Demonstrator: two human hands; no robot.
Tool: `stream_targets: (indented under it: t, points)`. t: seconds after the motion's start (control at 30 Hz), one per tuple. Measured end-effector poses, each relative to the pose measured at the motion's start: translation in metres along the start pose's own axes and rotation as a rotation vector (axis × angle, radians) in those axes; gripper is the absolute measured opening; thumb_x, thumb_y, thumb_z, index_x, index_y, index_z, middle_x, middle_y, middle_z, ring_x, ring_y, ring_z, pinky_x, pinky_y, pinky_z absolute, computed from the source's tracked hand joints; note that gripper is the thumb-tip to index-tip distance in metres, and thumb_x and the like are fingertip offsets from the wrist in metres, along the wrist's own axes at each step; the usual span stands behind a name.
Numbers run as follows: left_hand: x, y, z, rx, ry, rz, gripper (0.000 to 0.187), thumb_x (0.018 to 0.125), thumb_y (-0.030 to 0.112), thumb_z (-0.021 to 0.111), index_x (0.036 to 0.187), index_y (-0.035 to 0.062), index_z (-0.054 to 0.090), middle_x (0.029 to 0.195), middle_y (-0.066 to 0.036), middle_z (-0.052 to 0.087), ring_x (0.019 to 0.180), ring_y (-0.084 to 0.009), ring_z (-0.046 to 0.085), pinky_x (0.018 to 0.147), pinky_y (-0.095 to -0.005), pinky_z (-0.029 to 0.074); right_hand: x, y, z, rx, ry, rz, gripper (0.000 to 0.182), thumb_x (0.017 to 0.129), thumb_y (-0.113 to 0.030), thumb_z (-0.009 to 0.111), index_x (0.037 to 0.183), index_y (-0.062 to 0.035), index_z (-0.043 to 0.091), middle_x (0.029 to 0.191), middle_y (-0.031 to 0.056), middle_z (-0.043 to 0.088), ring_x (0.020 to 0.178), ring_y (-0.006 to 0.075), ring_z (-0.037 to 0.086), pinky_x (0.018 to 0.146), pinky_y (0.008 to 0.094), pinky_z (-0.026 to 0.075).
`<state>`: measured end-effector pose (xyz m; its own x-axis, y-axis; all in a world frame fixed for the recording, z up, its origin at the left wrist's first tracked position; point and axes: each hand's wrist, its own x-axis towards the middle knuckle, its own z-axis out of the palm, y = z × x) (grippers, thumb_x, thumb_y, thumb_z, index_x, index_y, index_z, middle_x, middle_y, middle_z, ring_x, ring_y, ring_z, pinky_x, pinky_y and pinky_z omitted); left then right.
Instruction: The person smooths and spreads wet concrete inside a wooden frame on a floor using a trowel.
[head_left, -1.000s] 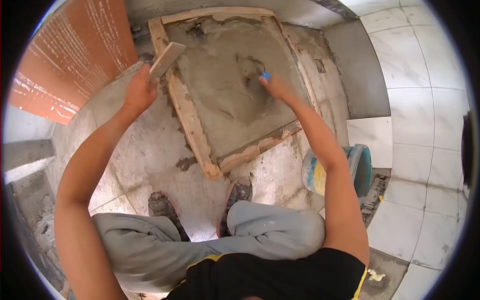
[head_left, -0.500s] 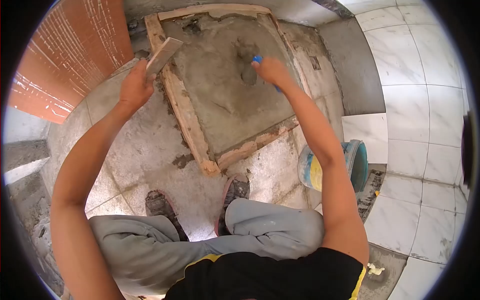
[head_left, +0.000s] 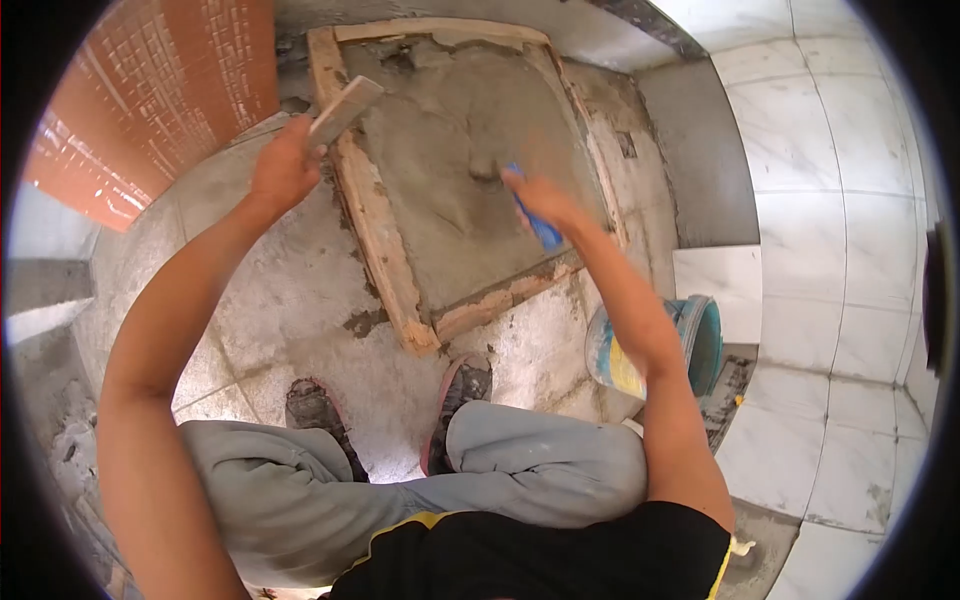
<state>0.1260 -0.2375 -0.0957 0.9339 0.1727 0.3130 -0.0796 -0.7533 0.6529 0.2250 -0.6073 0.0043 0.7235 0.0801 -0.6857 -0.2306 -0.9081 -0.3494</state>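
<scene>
My right hand (head_left: 545, 203) is closed around the blue handle of a trowel (head_left: 549, 236) over the wet cement (head_left: 450, 240). Its blade is grey with mortar and hard to tell from the surface. A short, pale flat strip of wood (head_left: 346, 108) is gripped in my left hand (head_left: 287, 168), above the left side of the frame. The wooden frame (head_left: 372, 235), edged with mortar, surrounds the cement bed. Ridges and a small lump mark the cement near the trowel.
A blue-green bucket (head_left: 706, 345) lies tipped by my right forearm. White marbled tiles (head_left: 800, 245) cover the right wall. An orange sheet with white streaks (head_left: 170, 100) stands at the upper left. My shoes (head_left: 465, 395) rest on the dusty floor before the frame.
My right hand has moved down and slightly toward me with the trowel, showing more of its blue handle. My left hand and the wooden strip have shifted slightly right in view.
</scene>
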Motion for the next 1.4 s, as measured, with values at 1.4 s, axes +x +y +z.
stream_targets:
  t: [1.4]
  points:
    - [0.003,0.009,-0.005,-0.031,-0.094,0.034,0.027,0.088,0.006,0.062,0.11,-0.0015,0.048,0.103,-0.029,0.059,0.099,-0.0497,0.056,0.082,-0.0509,0.045,-0.021,-0.002,0.061,0.0,0.053,-0.167,0.051,0.1,-0.042,0.045,0.092,0.0047,0.064,0.074,0.0167,0.067,0.065,0.0316,0.068,0.063,0.0447,0.054]
